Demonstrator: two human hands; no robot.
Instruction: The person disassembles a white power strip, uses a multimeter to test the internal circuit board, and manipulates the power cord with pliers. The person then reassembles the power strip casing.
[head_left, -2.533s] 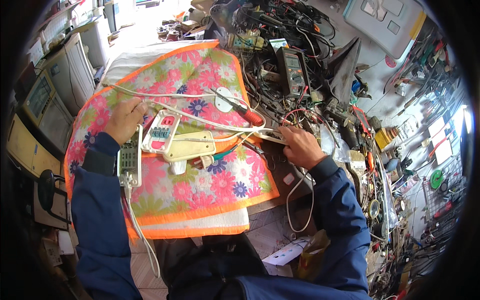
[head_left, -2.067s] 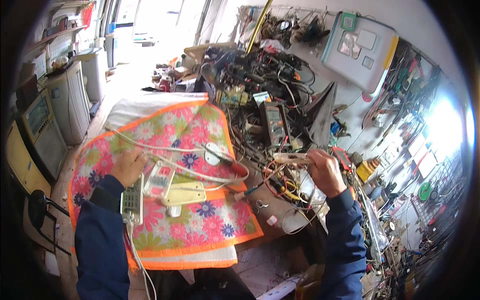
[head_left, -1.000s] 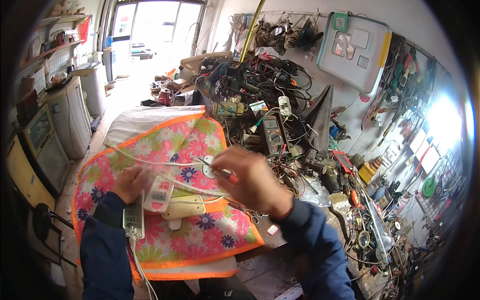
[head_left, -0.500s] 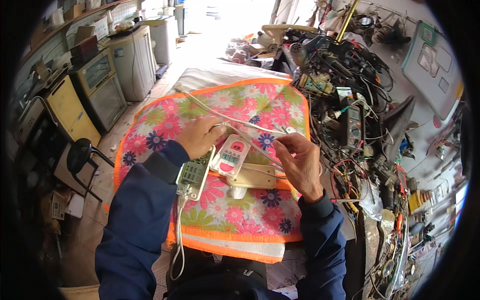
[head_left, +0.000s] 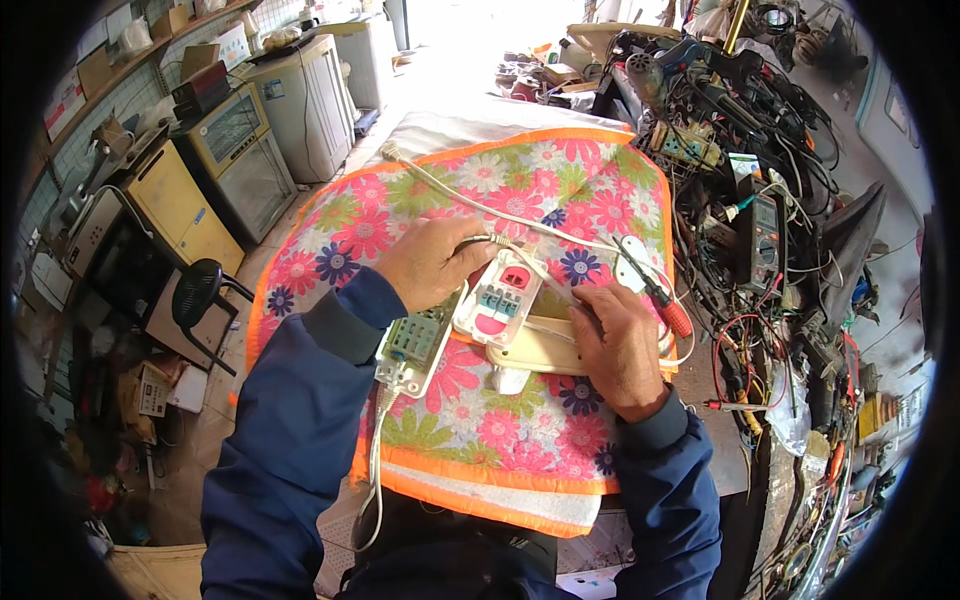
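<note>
My left hand is closed on a white cord beside the open white socket strip with pink and teal inserts. Partly under that hand lies an opened housing showing grey-green innards. My right hand is closed round the same cord, its fingertips over a cream cover. To its right a red-handled tool with a black shaft rests by a white disc. All lie on a floral cloth with orange edging; another pale cable crosses its upper part.
A multimeter sits in tangled cables and tools along the right. On the left stand old appliances, a yellow cabinet and a black stool. A bright doorway is at the back.
My right hand has come from the far right of the cloth back toward the socket strip and turned lower. My left hand stays on the cord. The view has turned rightward in the picture.
</note>
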